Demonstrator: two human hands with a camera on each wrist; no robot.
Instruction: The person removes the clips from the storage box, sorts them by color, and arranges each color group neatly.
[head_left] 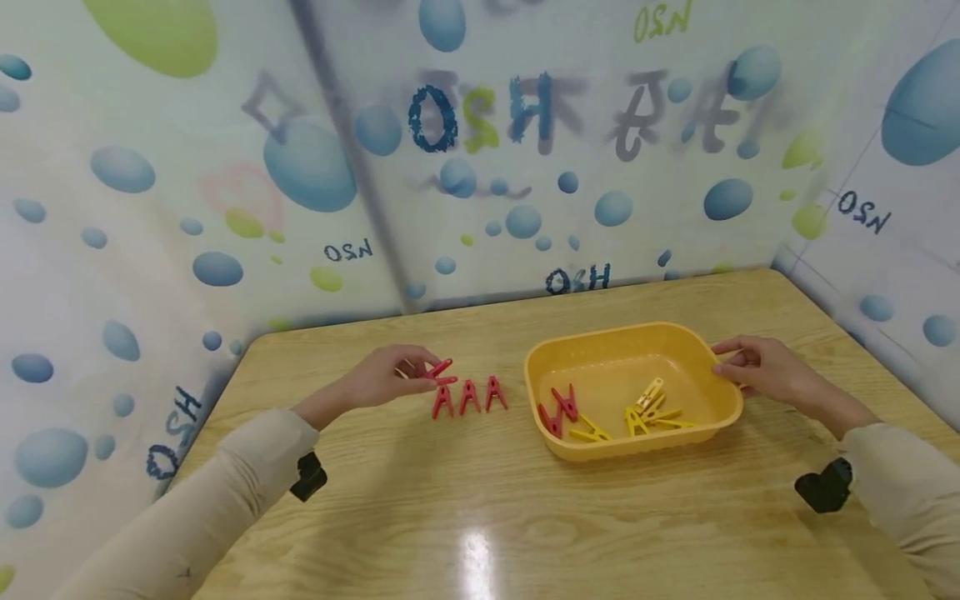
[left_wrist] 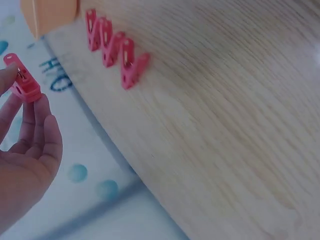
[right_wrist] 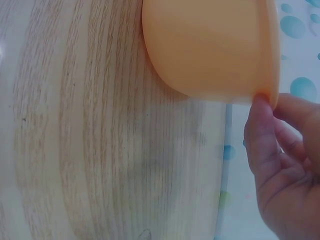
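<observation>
— While the left hand (head_left: 386, 375) has its thumb and fingertips drawn together, what's between them?

— A red clip (left_wrist: 29, 92). The fingers are parted only by its thickness, with the remaining ones loosely bent beneath.

— And the right hand (head_left: 772, 375)?

— Thumb on one side, fingers on the other, barely parted, pinching the rim of that yellow tub (head_left: 600, 375) at the end.

— What's closest to the left fingertips?

— Three more red clips (head_left: 469, 397), in a row. One is just beside the fingertips, on the person's side, and the other two follow on toward the right hand. Each looks like a letter A from the head camera.

— Is the clip in the fingers touching that first one?

— I can't tell.

— Then between the two hands, past the row?

— The tub. At the end nearer the left fingers lie two red ones (head_left: 571, 412), with a lone yellow clip (head_left: 597, 432) near them. Closer to the right fingers there's a heap of yellow clips (head_left: 634, 421), too tangled for me to count.

— All on the wooden table (head_left: 420, 517)?

— Yes, and beyond both hands hangs a bubble-printed sheet (head_left: 525, 221).
</observation>
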